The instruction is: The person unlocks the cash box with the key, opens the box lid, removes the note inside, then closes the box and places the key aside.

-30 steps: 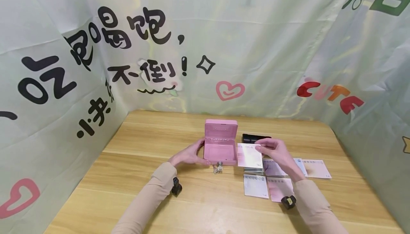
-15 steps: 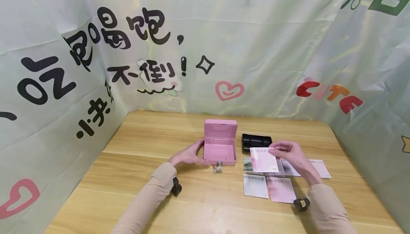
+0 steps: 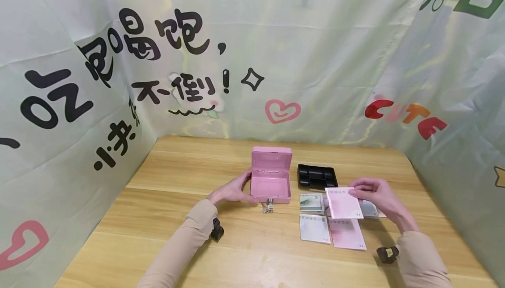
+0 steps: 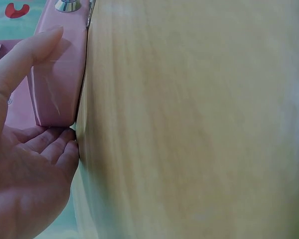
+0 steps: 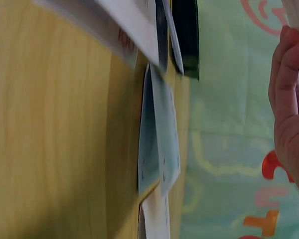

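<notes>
A pink metal cash box point(image 3: 271, 186) stands with its lid raised, its inside bare. My left hand point(image 3: 232, 190) holds its front left corner; in the left wrist view the thumb point(image 4: 46, 42) lies on the front face and the fingers touch the side. Between thumb and fingers my right hand point(image 3: 376, 193) pinches a folded pink banknote point(image 3: 344, 202) above other notes. Below it lie a pink note point(image 3: 348, 235) and a pale blue-grey note point(image 3: 314, 228). Behind these are a green note point(image 3: 311, 202) and a bluish note point(image 3: 368, 209), the latter partly behind my hand.
Keys point(image 3: 265, 209) hang from the lock point(image 3: 270, 203) at the cash box front. A black compartment tray point(image 3: 317, 176) lies right of the box. Printed cloth point(image 3: 236, 60) walls off the wooden table point(image 3: 197, 165) at the back and sides.
My right hand has carried the pink banknote rightward from beside the cash box, uncovering the black tray and the green note. My left hand has stayed at the box.
</notes>
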Action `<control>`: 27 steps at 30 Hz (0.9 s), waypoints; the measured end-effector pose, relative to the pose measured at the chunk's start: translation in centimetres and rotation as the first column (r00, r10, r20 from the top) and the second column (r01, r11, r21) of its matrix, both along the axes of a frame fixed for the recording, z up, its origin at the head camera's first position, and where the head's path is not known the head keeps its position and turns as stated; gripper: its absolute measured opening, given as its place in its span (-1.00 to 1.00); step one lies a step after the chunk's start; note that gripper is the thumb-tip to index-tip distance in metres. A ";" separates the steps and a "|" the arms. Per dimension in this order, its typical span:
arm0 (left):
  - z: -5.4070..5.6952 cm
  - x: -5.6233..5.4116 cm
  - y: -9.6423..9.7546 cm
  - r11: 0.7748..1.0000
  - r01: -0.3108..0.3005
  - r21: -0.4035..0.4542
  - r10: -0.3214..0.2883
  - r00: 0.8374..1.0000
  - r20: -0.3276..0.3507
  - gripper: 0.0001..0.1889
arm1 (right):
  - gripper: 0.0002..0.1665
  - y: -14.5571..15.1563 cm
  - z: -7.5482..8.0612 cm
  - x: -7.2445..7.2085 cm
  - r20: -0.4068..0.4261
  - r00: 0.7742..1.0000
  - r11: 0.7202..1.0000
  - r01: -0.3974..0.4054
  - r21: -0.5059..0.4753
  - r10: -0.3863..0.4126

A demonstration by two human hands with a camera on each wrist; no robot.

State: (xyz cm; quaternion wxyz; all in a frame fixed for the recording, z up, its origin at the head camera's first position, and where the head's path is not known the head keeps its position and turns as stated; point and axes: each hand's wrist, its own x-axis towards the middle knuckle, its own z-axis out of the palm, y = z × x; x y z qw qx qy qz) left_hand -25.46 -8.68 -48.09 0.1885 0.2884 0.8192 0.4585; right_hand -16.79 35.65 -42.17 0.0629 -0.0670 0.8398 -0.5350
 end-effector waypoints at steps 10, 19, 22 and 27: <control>0.1 0.0 0.0 1.000 0.003 -0.010 -0.003 1.000 -0.002 0.17 | -0.70 2.5 -0.3 0.7 -0.007 0.999 0.997 -0.035 0.076 0.035; 0.5 0.2 0.0 1.000 0.010 0.003 -0.010 1.000 -0.002 0.16 | -0.72 4.2 -0.9 1.2 0.009 0.996 0.994 -0.087 0.072 0.087; 0.5 0.2 0.0 1.000 0.014 0.008 -0.014 1.000 0.000 0.17 | -0.81 5.2 -1.2 1.4 0.024 0.992 0.992 -0.124 0.027 0.123; 0.5 0.2 0.0 1.000 0.017 0.006 -0.017 1.000 0.002 0.17 | -0.81 6.6 -1.7 1.8 0.038 0.985 0.985 -0.170 -0.002 0.170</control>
